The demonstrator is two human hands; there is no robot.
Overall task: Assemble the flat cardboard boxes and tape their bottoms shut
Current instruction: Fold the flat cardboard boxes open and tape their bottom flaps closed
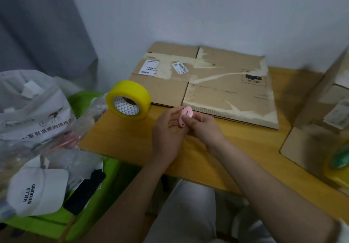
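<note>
both your left hand (166,131) and right hand (203,127) pinch a small pink oval cutter (186,117) at frame centre; the flattened brown cardboard box (217,87) lies untouched above, so opening it up comes next, yellow tape roll (129,100) ready.

A plain white wall (188,12) is seen beyond the hands, a grey curtain (37,25) far left, a wooden table (120,140) beneath.

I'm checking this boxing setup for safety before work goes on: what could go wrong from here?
1. Both hands, left and right, pinch the small pink oval cutter; if it has a blade, it might nick a finger.
2. The yellow roll of packing tape stands on edge near the wooden table's left edge and may roll off.
3. Old tape residue on the flattened brown cardboard box may weaken new tape's hold.
</note>
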